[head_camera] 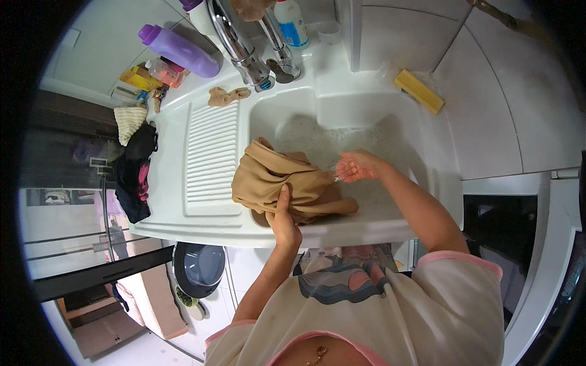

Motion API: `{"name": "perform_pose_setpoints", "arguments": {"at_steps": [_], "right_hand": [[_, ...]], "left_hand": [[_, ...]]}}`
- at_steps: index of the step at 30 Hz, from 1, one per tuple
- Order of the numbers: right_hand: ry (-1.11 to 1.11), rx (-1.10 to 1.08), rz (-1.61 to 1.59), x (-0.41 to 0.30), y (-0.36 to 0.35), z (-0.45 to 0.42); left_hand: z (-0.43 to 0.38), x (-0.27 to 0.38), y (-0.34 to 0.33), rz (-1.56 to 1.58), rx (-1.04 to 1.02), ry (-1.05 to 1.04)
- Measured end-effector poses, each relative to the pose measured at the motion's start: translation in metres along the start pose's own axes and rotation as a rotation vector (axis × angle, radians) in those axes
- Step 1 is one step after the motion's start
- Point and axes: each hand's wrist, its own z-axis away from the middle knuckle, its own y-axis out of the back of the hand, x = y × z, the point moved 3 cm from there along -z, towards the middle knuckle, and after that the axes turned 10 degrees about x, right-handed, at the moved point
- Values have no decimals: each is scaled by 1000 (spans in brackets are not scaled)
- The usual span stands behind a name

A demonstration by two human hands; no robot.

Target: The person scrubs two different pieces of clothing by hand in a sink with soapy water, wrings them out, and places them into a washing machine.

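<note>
A bunched tan cloth garment (293,183) lies over the left part of the white laundry sink (274,238), part of it down in the basin. My left hand (284,222) grips it from the front edge, thumb on top of the folds and the other fingers hidden beneath. Just right of the garment, my right hand (357,165) is over the basin, palm up with the fingers slightly curled, wet and holding nothing. Sudsy water (352,135) stands in the basin behind and below my hands.
A ribbed washboard (213,155) is left of the basin; a small tan cloth (228,96) lies behind it. Dark clothes (132,178) rest on the far left edge. Behind stand a chrome faucet (242,50), a purple bottle (183,52) and a white bottle (293,23). A yellow brush or block (419,91) sits back right.
</note>
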Motion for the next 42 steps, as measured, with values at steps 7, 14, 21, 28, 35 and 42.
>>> {"name": "perform_pose_setpoints", "arguments": {"at_steps": [7,14,21,28,35,42], "right_hand": [[-63,93,-242,-3,-79,85],[95,-111,-575,-6,-111,37],[330,-302,-589,-6,-134,15],[535,-151,-553,9,-135,3],[582,52,-450,15,-119,3],[6,79,-461,-30,-117,75]], "left_hand": [[7,16,1,55,-185,75],[19,29,6,69,-261,218],[12,20,20,-18,-259,254],[12,20,25,-42,-228,285],[8,16,19,-73,-249,309],[13,28,21,-62,-210,201]]}}
